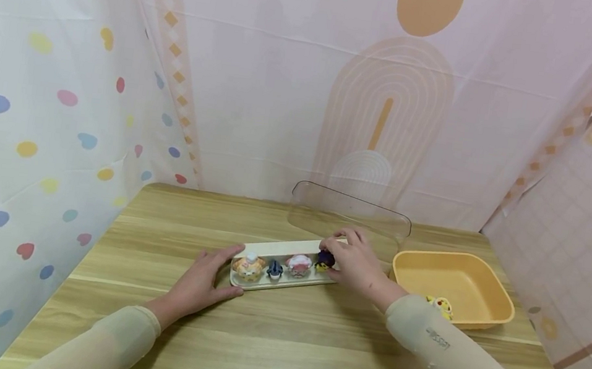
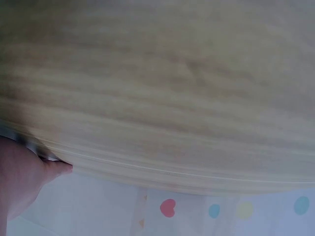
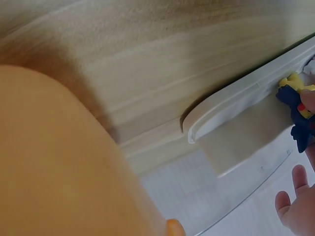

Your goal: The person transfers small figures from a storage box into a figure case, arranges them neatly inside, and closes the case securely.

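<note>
A long white tray [image 1: 287, 247] lies on the table with several toy figurines in a row. An orange-and-white figurine [image 1: 249, 267], a small dark blue one [image 1: 275, 270] and a pink-and-white one [image 1: 299, 265] stand from left to middle. My left hand [image 1: 198, 284] holds the tray's left end, thumb on the near side and fingers on the far side. Toward the tray's right end, my right hand [image 1: 356, 261] pinches a navy-and-yellow figurine [image 3: 298, 110]. Bare tray floor shows beside it in the right wrist view.
A yellow-orange bin [image 1: 486, 278] stands on the right, with a yellow-and-white figurine [image 1: 441, 306] inside. Behind the tray, a clear plastic cover [image 1: 351, 213] leans near the back curtain [image 1: 265, 80]. The wooden table [image 1: 273, 356] extends toward me.
</note>
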Demonstrator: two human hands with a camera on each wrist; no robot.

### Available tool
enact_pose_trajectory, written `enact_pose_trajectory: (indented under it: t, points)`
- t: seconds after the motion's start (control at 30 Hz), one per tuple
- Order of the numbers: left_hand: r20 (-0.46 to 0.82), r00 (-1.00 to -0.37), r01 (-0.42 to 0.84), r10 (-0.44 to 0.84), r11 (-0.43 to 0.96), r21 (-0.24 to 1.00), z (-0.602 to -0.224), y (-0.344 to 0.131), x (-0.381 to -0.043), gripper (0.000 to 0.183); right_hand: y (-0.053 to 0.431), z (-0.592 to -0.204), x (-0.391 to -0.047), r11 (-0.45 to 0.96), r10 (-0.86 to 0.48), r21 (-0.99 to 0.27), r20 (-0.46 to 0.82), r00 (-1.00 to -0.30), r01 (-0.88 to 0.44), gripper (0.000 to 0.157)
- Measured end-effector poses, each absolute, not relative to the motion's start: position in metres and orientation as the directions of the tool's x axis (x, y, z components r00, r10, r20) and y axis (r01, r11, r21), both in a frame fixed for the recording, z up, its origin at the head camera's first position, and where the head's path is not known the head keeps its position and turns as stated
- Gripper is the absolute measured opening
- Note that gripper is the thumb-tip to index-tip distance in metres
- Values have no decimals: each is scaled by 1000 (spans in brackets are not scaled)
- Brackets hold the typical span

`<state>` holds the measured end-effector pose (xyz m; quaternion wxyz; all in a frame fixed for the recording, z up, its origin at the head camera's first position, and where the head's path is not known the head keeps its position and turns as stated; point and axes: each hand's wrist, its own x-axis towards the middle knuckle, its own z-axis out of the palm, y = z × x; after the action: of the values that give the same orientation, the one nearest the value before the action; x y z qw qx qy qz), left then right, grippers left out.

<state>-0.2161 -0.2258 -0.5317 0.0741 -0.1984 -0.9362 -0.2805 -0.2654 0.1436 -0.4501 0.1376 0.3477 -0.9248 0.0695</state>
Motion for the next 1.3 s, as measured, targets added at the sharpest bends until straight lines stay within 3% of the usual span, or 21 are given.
enact_pose_trajectory:
  t: [0.33,0.8,1.17,1.3]
  points:
    - [250,-910,415,332,760,500,-531,-225,-217,97,144,-456,-268,753,-622,-20,302,-722,-658,51]
    - [264,-907,420,329,756,502,-531,-225,-215,97,143,-455,-266,758,-618,-47,267,-740,-650,71]
    - [283,-899,434,333,755,492,-532,-225,-215,96,145,-459,-264,718,-666,55,343,-663,-694,70]
    - [275,-903,428,330,755,498,-533,-225,-216,97,146,-461,-264,721,-662,50,348,-664,-692,71]
